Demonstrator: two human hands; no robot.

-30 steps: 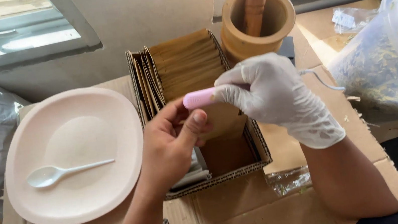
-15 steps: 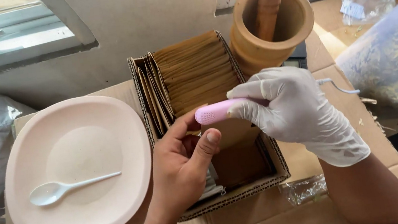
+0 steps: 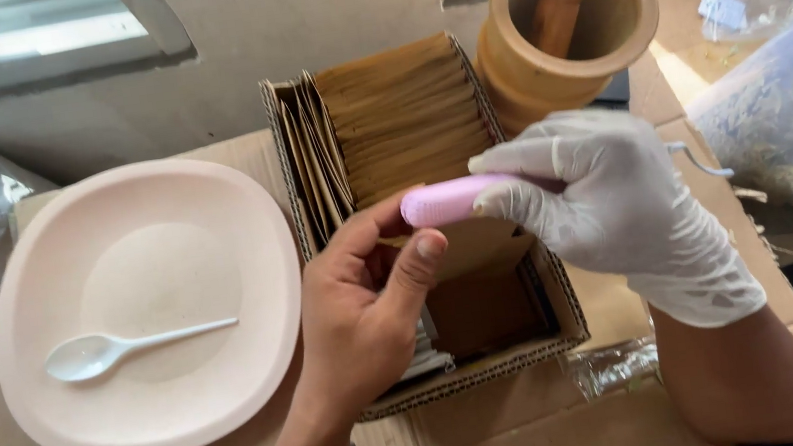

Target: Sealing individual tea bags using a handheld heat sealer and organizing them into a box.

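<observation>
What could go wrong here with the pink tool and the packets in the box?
The gloved right hand holds the pink oblong tool over the brown cardboard box of upright brown paper packets; its thin cord might snag. The bare left hand pinches near the tip and could get caught. The wooden mortar stands close and might get bumped.

Bright window daylight, soft shadows
</observation>
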